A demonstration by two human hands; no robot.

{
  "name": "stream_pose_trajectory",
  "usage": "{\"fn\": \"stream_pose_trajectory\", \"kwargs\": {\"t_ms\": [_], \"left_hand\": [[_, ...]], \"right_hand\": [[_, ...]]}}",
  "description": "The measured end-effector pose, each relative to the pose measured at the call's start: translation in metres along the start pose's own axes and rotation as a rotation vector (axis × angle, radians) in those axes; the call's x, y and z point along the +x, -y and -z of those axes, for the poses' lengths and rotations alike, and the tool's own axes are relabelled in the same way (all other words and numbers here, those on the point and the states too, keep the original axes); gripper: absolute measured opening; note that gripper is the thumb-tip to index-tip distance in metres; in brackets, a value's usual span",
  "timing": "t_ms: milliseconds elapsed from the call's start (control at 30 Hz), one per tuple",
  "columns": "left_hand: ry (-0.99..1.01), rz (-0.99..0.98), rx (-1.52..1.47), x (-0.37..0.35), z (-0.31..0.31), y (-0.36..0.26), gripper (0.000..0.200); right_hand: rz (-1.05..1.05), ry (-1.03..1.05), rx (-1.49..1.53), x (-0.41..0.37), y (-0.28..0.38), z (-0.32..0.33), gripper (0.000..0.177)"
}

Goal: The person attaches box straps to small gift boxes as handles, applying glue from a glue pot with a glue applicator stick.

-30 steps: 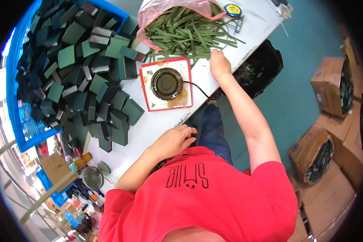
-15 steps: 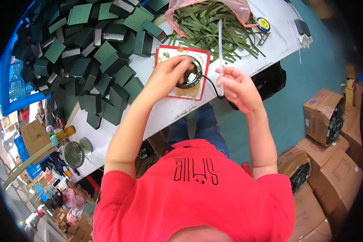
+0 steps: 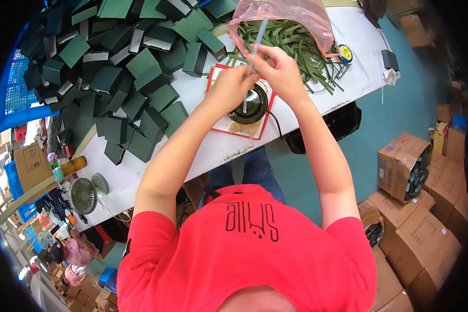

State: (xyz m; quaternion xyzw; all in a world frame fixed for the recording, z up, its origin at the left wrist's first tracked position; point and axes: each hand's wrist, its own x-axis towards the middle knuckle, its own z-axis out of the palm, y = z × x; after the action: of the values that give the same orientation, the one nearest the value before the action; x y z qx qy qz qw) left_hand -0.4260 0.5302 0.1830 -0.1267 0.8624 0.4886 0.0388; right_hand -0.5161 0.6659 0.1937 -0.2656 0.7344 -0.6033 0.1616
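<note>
A translucent stick (image 3: 261, 34) slants down through both hands, its lower end over a round black dish (image 3: 255, 106). My right hand (image 3: 281, 70) pinches the stick between thumb and fingers. Lower on it, my left hand (image 3: 230, 89) has its fingertips closed around or against the stick; a fingertip grip is partly hidden. The dish looks glossy and dark inside, has a black cord and rests on a red-edged white board (image 3: 261, 129).
Dark green boxes (image 3: 143, 65) are heaped on the left of the white table (image 3: 192, 158). Green strips (image 3: 317, 65) spill from a pink bag (image 3: 296, 10) behind the hands, beside a yellow tape measure (image 3: 345, 54). A fan (image 3: 83, 196) stands at left; cartons (image 3: 400, 166) sit right.
My right hand has moved left and up with the stick, bringing it over the dish. My left hand has drawn back from the dish and now meets the stick.
</note>
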Motion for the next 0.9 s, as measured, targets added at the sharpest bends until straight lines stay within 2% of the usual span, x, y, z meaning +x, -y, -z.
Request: {"fn": "stream_pose_trajectory", "kwargs": {"t_ms": [67,100,200,233,333,400,433,500,567,667,767,900], "left_hand": [[-0.045,-0.052,-0.053,-0.001,-0.009,0.005,0.028],[0.005,0.002,-0.034,0.0,-0.01,0.008,0.027],[-0.005,-0.133,0.157,-0.004,-0.001,0.014,0.025],[-0.088,-0.124,0.075,-0.008,0.006,0.017,0.026],[-0.325,-0.073,0.182,0.0,0.041,0.057,0.028],[-0.576,-0.222,0.562,0.003,0.061,0.081,0.032],[-0.589,-0.124,0.666,0.002,0.067,0.084,0.039],[-0.477,0.097,0.552,0.005,0.066,0.084,0.045],[-0.298,0.324,0.478,0.009,0.067,0.085,0.057],[-0.405,0.305,0.519,0.013,0.061,0.1,0.056],[-0.473,0.172,0.507,0.009,0.066,0.113,0.054],[-0.376,0.206,0.606,0.007,0.074,0.1,0.055]], "right_hand": [[-0.088,0.076,0.0,0.006,-0.004,-0.008,0.032],[-0.086,0.076,0.046,0.009,-0.019,-0.014,0.026],[-0.139,0.077,0.048,0.017,-0.03,-0.018,0.022],[-0.084,0.076,0.007,0.021,-0.038,-0.018,0.022],[-0.188,0.174,-0.019,0.03,-0.034,-0.015,0.025],[-0.179,0.189,-0.07,0.037,-0.034,-0.015,0.03],[-0.173,0.173,-0.066,0.039,-0.037,-0.018,0.031],[-0.152,0.152,-0.075,0.045,-0.051,-0.023,0.03],[-0.251,0.194,-0.033,0.048,-0.043,-0.024,0.028],[-0.326,0.235,0.013,0.053,-0.043,-0.026,0.027],[-0.321,0.271,0.049,0.053,-0.047,-0.029,0.029],[-0.321,0.285,0.046,0.052,-0.045,-0.031,0.029]]}}
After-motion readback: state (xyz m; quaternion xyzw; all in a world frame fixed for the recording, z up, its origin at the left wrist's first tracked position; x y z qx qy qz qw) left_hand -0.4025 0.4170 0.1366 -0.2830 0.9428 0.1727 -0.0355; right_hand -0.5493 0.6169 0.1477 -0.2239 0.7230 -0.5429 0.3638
